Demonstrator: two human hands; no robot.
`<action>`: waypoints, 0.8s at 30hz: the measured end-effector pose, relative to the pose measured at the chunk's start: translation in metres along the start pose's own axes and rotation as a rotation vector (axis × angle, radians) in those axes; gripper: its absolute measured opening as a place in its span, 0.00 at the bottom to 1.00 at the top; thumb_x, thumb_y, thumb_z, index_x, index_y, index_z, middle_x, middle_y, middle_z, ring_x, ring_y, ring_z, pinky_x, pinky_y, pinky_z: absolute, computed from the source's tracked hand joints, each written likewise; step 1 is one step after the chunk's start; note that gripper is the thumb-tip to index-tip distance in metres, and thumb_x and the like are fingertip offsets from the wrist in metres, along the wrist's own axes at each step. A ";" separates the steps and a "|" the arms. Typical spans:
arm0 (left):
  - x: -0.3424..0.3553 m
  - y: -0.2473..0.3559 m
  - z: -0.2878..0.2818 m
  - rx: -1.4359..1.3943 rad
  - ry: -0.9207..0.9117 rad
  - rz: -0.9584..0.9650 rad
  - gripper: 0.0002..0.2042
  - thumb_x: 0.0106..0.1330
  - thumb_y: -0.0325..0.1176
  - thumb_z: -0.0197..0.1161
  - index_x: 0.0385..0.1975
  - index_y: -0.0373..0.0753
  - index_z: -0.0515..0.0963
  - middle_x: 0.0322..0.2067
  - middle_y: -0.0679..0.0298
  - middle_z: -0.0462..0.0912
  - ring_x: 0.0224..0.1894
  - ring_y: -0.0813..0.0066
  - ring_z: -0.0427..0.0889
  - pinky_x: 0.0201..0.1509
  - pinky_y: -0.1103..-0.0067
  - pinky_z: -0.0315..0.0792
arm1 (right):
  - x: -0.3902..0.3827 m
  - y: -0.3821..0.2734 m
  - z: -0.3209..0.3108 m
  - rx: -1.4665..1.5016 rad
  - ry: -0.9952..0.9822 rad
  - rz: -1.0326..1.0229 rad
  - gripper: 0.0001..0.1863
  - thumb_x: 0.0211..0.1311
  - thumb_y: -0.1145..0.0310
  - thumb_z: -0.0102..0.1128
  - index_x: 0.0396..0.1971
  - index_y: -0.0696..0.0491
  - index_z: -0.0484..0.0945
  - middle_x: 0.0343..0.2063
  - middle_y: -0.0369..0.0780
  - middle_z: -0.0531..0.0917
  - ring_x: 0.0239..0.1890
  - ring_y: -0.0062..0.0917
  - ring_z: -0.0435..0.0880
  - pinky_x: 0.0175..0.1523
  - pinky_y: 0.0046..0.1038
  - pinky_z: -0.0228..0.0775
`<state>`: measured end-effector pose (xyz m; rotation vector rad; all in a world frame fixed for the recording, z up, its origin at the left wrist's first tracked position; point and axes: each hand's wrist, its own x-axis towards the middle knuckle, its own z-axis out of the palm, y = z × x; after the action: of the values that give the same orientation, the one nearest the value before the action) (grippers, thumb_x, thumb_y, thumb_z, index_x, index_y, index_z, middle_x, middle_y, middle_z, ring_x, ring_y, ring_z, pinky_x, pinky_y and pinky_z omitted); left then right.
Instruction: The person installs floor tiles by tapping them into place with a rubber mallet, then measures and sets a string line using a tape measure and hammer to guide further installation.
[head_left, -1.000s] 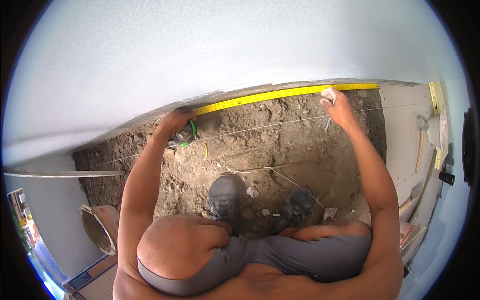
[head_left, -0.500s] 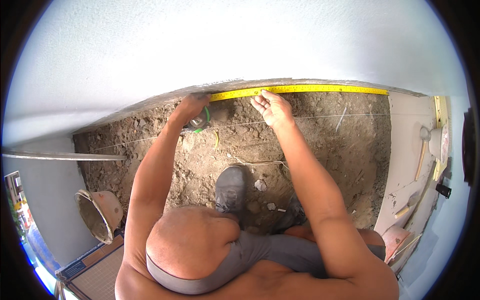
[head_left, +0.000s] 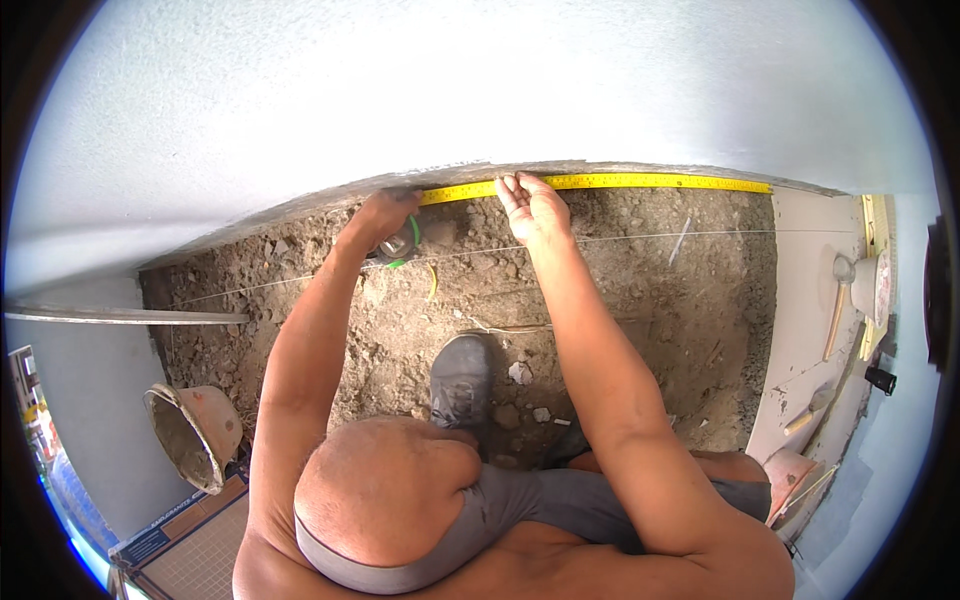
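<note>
My left hand [head_left: 386,216] is closed on a dark tape measure with a green edge [head_left: 400,243], low by the foot of the white wall [head_left: 480,90]. Its yellow blade [head_left: 660,181] runs rightward along the wall's base above the dirt. My right hand [head_left: 532,208] has its fingertips on the blade near the middle, fingers bent and gripping it. A taut string [head_left: 640,236] crosses the soil below the blade, and a thin pale stick [head_left: 680,240] lies right of my right hand.
My shoe [head_left: 458,385] rests on rubbly soil [head_left: 700,340]. A mortar-stained bucket [head_left: 195,440] and tile box [head_left: 200,540] are at left, under a long metal bar [head_left: 130,316]. A pale ledge [head_left: 800,300] at right holds a mallet [head_left: 836,310], another tool [head_left: 810,410] and containers [head_left: 870,280].
My right hand has moved left along the blade from near its far end to the middle. The pale stick that was under that hand now lies apart from it on the soil.
</note>
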<state>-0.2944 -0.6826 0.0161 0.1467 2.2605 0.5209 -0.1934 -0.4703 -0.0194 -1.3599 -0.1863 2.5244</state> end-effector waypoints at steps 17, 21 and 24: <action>-0.003 -0.002 0.001 -0.022 0.020 0.058 0.23 0.70 0.52 0.50 0.49 0.40 0.80 0.46 0.52 0.82 0.52 0.58 0.79 0.58 0.65 0.69 | -0.071 -0.114 -0.023 -1.393 -0.278 0.135 0.04 0.60 0.78 0.58 0.34 0.61 0.76 0.31 0.46 0.80 0.30 0.26 0.82 0.40 0.29 0.84; -0.008 0.009 -0.003 -0.013 -0.047 -0.021 0.24 0.69 0.53 0.50 0.50 0.41 0.80 0.47 0.53 0.82 0.52 0.60 0.79 0.59 0.66 0.68 | -0.113 -0.188 -0.063 -2.039 -0.201 0.213 0.04 0.61 0.77 0.58 0.33 0.62 0.75 0.30 0.45 0.82 0.27 0.25 0.84 0.35 0.26 0.83; 0.005 -0.005 0.001 0.004 -0.015 0.032 0.26 0.68 0.56 0.50 0.50 0.42 0.80 0.47 0.53 0.82 0.51 0.59 0.80 0.59 0.65 0.68 | -0.112 -0.243 -0.124 -2.054 -0.106 0.098 0.08 0.59 0.74 0.60 0.36 0.62 0.78 0.28 0.43 0.82 0.26 0.26 0.84 0.32 0.26 0.81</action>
<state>-0.2969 -0.6852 0.0102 0.1885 2.2485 0.5302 0.0110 -0.2729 0.0596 -1.3441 -3.2094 1.7634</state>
